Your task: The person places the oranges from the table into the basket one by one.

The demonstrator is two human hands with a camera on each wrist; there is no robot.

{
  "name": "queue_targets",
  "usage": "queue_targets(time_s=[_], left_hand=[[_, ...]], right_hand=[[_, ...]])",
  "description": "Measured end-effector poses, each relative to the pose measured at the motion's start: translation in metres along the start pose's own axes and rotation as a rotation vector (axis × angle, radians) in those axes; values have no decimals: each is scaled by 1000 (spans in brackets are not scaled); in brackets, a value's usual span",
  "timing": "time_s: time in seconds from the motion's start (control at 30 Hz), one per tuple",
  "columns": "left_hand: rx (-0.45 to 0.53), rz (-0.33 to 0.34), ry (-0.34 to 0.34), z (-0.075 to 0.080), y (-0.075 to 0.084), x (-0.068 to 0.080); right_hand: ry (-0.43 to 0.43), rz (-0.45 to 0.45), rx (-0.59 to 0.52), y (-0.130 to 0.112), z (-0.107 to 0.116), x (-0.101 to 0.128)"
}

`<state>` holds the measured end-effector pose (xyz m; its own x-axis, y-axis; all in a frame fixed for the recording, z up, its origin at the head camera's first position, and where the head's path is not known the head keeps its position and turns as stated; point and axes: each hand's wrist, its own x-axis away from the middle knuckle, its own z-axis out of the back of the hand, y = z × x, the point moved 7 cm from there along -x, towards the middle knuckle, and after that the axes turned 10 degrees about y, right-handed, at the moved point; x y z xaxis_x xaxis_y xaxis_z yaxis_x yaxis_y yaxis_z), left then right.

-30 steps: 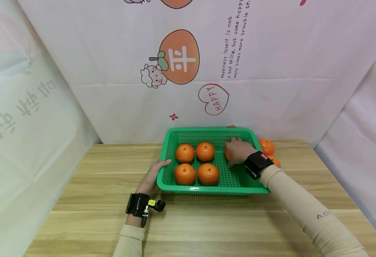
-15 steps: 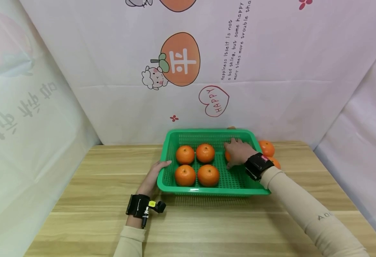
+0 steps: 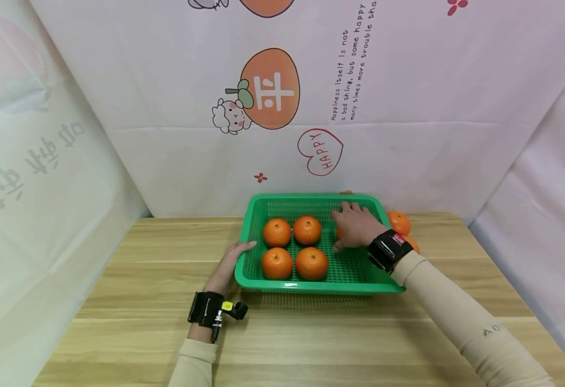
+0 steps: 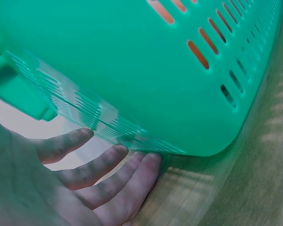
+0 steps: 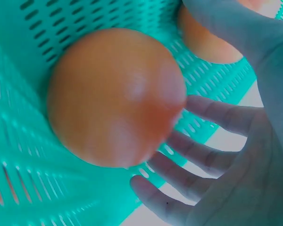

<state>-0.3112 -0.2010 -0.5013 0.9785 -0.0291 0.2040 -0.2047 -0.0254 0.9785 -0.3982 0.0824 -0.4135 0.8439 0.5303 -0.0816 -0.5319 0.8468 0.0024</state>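
A green slotted plastic basket [image 3: 263, 279] is set on the wooden counter [image 3: 132, 301], close before the printed backdrop sheet [image 3: 408, 134]. Four round orange mandarins [image 3: 294, 247] are laid in its left half in two rows of two, with a fifth mandarin [image 5: 115, 96] under the right hand [image 3: 355, 228] in the right half. Two further mandarins [image 3: 399, 222] are placed on the counter just right of the basket, and the left hand [image 3: 226, 269] is rested against its left wall.

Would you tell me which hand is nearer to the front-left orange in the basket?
Left. The left hand rests against the basket wall beside the front-left orange; the right hand is over the far-right part.
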Motion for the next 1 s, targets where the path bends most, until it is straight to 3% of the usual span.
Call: queue_targets(time_s=[0.27, 0.6, 1.0], left_hand=[[14, 5, -1, 0, 0, -1], [-1, -9, -3, 1, -1, -1], [10, -10, -10, -2, 1, -1]], right_hand=[[38, 10, -83, -6, 23, 7], [115, 23, -80, -17, 53, 23], [139, -10, -178, -5, 76, 36]])
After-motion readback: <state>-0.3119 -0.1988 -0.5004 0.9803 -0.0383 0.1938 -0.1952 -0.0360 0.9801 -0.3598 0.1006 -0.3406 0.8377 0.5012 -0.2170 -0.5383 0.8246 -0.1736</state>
